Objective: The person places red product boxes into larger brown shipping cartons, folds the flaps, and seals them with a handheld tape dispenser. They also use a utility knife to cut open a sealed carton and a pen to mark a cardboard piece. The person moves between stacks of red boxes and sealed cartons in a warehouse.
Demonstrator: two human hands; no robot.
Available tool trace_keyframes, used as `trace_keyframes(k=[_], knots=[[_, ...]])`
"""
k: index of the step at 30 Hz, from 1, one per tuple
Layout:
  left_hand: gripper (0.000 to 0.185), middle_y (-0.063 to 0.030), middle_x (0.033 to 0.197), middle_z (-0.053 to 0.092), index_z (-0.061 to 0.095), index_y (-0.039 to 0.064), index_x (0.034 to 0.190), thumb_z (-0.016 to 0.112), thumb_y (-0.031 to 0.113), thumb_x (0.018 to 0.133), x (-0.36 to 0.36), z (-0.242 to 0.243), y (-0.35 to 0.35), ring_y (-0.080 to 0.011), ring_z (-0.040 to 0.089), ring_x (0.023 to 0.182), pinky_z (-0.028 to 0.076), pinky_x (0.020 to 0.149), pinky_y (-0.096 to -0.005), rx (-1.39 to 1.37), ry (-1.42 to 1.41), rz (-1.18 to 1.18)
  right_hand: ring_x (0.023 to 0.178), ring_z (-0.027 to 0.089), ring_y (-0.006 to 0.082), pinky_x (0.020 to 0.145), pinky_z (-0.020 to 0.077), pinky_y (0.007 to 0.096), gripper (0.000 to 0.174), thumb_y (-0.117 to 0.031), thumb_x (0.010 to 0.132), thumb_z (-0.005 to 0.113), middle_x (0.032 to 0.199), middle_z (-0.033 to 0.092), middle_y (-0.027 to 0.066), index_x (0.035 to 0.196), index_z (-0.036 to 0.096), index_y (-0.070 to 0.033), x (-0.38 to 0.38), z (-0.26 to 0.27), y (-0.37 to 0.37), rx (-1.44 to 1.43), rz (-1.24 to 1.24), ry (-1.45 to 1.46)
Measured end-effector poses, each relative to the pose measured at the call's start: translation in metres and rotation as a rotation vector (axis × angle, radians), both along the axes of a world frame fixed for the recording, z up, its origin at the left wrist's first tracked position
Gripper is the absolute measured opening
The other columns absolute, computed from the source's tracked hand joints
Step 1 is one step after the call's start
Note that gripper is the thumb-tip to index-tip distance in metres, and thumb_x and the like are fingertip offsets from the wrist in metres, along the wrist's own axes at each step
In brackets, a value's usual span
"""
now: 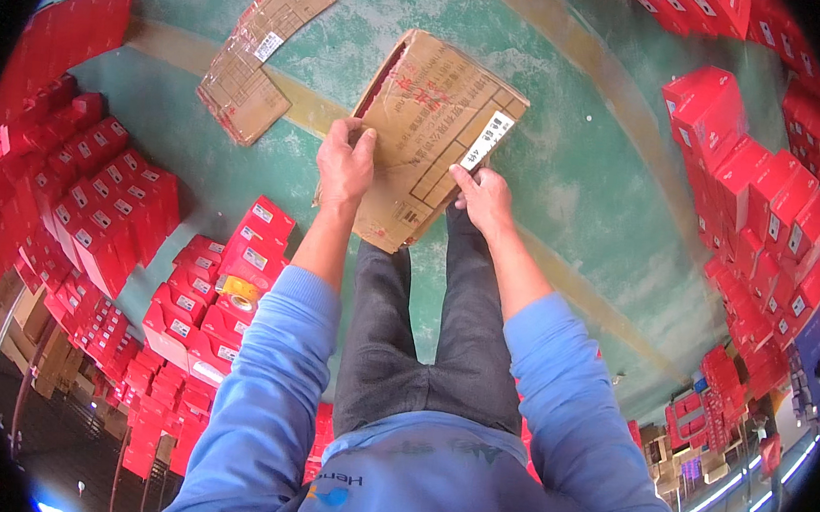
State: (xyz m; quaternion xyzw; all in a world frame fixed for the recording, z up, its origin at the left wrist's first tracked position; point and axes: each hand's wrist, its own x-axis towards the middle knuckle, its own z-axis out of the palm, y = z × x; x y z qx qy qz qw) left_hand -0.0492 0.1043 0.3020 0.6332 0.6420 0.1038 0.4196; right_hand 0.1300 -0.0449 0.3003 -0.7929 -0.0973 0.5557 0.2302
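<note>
A brown cardboard carton (420, 127) with printed writing and a white label (488, 141) is held before my legs, above the green floor. My left hand (346, 161) grips its left edge, beside a dark red-lined opening along that side. My right hand (483, 193) holds the lower right edge, the thumb on the carton near the end of the label. The undersides of the fingers on both hands are partly hidden by the carton. To the upper left, a flattened piece of cardboard (251, 70) with clear tape and a label lies on the floor.
Stacks of red shoe boxes (117, 211) stand on the left, and more red boxes (748, 181) on the right. A tape roll or dispenser (240, 290) rests on a nearer red stack (194, 289). Yellowish lines (575, 269) cross the green floor (568, 174).
</note>
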Motion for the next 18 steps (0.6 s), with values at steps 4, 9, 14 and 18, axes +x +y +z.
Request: trace_keyframes(k=[4, 9, 14, 18], knots=[[0.032, -0.0209, 0.096, 0.073, 0.068, -0.005, 0.108, 0.072, 0.02, 0.088, 0.003, -0.003, 0.006, -0.0289, 0.071, 0.09, 0.054, 0.083, -0.0374, 0.048, -0.001, -0.031, 0.067, 0.072, 0.0284, 0.068, 0.0556, 0.0392, 0.056, -0.056, 0.088, 0.069, 0.078, 0.072, 0.0165, 0.096, 0.073, -0.001, 0.0, -0.003, 0.003, -0.073, -0.013, 0.018], [0.04, -0.0233, 0.101, 0.073, 0.07, -0.001, 0.114, 0.07, 0.032, 0.091, -0.037, 0.016, 0.039, -0.0287, 0.072, 0.095, 0.053, 0.087, -0.0362, 0.089, 0.045, 0.008, 0.09, 0.069, 0.0438, 0.079, 0.0524, 0.0494, 0.063, -0.061, 0.088, 0.065, 0.086, 0.071, 0.0262, 0.091, 0.073, 0.001, -0.008, -0.015, 0.01, -0.095, 0.053, -0.116], [0.058, -0.0225, 0.117, 0.07, 0.061, 0.001, 0.133, 0.068, 0.042, 0.093, -0.096, 0.049, 0.051, -0.0334, 0.067, 0.111, 0.051, 0.095, -0.0402, -0.002, 0.272, 0.085, 0.06, 0.07, 0.0244, 0.065, 0.0551, 0.0362, 0.056, -0.054, 0.091, 0.067, 0.072, 0.069, 0.0139, 0.088, 0.07, 0.002, -0.01, -0.009, 0.006, -0.14, 0.002, -0.114], [0.084, -0.0267, 0.149, 0.041, 0.024, 0.006, 0.156, 0.066, 0.041, 0.092, -0.082, 0.021, -0.032, -0.043, 0.049, 0.133, 0.045, 0.107, -0.0472, -0.434, 0.363, -0.243, 0.055, 0.067, 0.0198, 0.057, 0.0536, 0.0345, 0.053, -0.049, 0.092, 0.069, 0.068, 0.066, 0.0105, 0.085, 0.066, 0.003, -0.006, -0.014, 0.002, -0.131, -0.056, -0.049]])
